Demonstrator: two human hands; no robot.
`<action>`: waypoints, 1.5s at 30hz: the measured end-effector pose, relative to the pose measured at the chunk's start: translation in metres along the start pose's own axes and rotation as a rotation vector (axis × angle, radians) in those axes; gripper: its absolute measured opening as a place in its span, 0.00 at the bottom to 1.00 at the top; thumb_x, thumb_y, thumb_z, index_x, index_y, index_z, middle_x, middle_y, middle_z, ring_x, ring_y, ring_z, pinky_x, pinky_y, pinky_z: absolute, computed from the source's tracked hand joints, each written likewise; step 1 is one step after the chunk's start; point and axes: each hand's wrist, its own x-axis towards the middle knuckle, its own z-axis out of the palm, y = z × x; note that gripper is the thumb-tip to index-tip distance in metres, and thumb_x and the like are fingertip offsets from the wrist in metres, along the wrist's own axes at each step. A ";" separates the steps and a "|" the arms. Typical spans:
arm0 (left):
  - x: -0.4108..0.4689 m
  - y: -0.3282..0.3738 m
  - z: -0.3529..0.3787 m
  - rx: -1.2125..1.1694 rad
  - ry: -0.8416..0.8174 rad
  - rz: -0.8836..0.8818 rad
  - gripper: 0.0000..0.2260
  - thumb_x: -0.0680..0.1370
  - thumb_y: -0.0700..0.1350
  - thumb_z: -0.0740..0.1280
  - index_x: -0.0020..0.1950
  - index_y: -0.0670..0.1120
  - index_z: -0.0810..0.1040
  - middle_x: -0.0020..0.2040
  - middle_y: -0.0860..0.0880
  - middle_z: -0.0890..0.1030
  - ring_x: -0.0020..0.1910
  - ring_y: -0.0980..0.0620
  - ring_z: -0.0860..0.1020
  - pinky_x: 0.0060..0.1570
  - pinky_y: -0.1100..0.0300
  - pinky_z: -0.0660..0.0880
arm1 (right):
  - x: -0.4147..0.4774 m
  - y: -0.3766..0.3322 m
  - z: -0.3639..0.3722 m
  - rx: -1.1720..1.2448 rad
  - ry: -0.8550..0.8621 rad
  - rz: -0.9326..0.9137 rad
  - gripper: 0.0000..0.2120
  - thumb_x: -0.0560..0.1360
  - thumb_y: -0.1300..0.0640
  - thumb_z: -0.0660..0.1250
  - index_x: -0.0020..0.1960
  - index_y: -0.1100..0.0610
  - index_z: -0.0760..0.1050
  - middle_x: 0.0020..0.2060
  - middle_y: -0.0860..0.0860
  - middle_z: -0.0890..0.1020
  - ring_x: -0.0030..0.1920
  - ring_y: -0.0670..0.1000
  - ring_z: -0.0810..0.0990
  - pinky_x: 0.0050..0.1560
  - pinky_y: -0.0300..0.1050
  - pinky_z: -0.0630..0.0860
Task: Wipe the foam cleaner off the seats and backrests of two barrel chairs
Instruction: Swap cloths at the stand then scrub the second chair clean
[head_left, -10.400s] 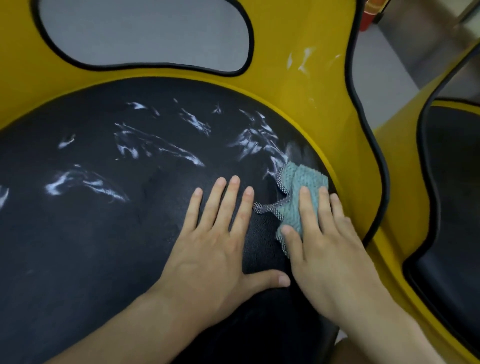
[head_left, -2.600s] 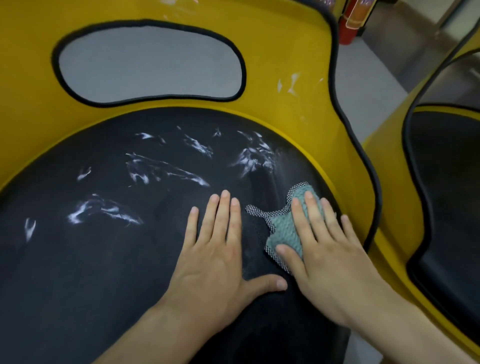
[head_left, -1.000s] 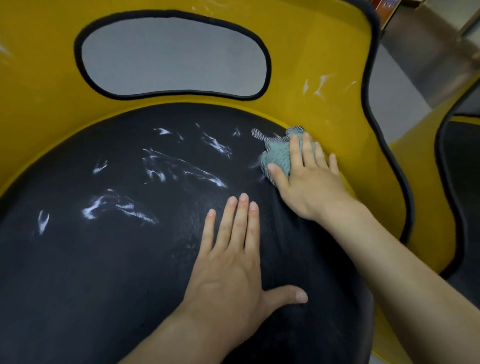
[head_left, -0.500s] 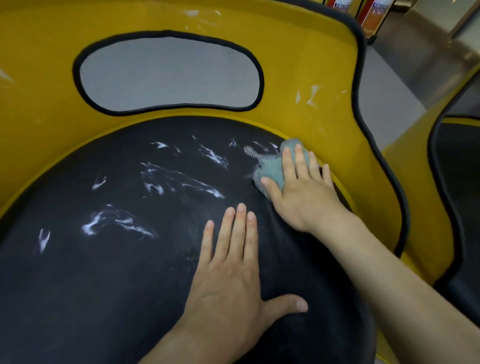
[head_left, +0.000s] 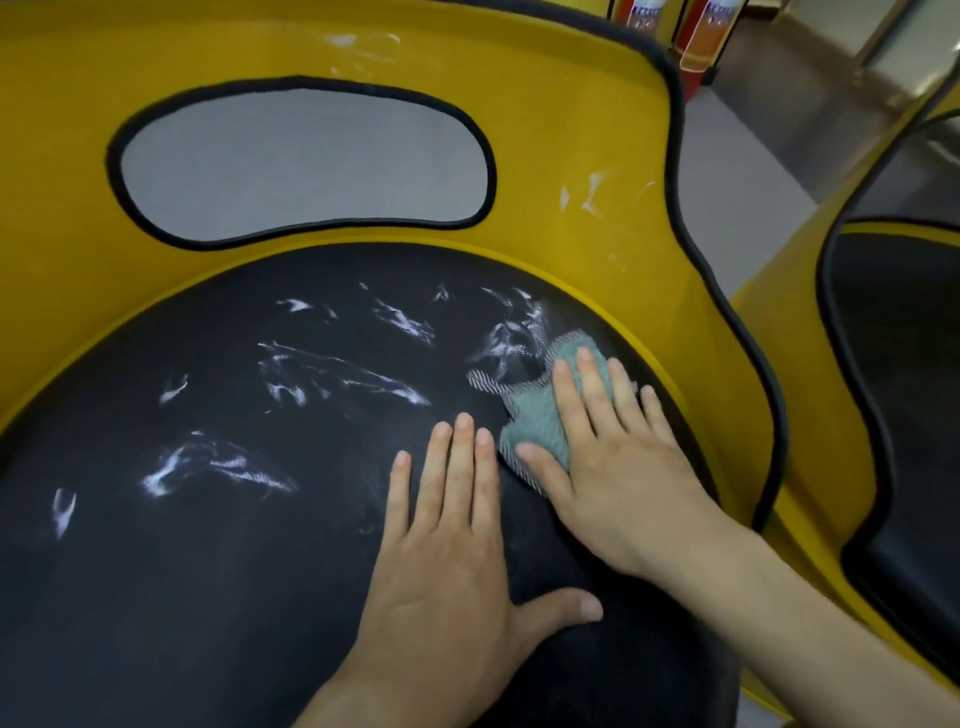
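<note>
foam cleaner (head_left: 384, 387) streaks the black seat (head_left: 156, 597) of a yellow barrel chair (head_left: 597, 270).
head view: right hand (head_left: 608, 467), fingers flat, presses a teal cloth (head_left: 537, 421) onto the seat's right side; left hand (head_left: 447, 551) rests flat and spread just beside it.

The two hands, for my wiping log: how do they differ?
The left hand lies bare on the black seat; the right hand presses a teal cloth. The right hand sits farther up the seat than the left hand. Both lie flat, fingers straight.
</note>
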 end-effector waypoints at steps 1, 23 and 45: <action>0.000 0.000 0.000 -0.001 0.000 -0.004 0.58 0.70 0.83 0.45 0.77 0.34 0.64 0.79 0.37 0.64 0.78 0.39 0.63 0.70 0.39 0.57 | 0.022 -0.004 -0.003 0.014 -0.002 0.010 0.38 0.78 0.31 0.31 0.79 0.52 0.27 0.79 0.52 0.31 0.79 0.55 0.31 0.79 0.58 0.36; 0.001 0.001 0.002 -0.021 0.012 -0.011 0.58 0.69 0.83 0.47 0.77 0.35 0.65 0.79 0.38 0.65 0.78 0.39 0.63 0.70 0.39 0.58 | 0.087 -0.022 -0.017 -0.015 -0.056 -0.027 0.36 0.80 0.33 0.36 0.80 0.51 0.29 0.79 0.51 0.31 0.79 0.55 0.32 0.78 0.61 0.35; -0.003 0.017 -0.032 -0.043 -0.168 -0.160 0.58 0.67 0.85 0.47 0.78 0.48 0.25 0.77 0.53 0.23 0.74 0.59 0.22 0.78 0.52 0.31 | 0.066 0.000 -0.019 0.077 -0.069 -0.174 0.36 0.82 0.34 0.40 0.81 0.52 0.31 0.80 0.52 0.33 0.79 0.57 0.32 0.76 0.67 0.34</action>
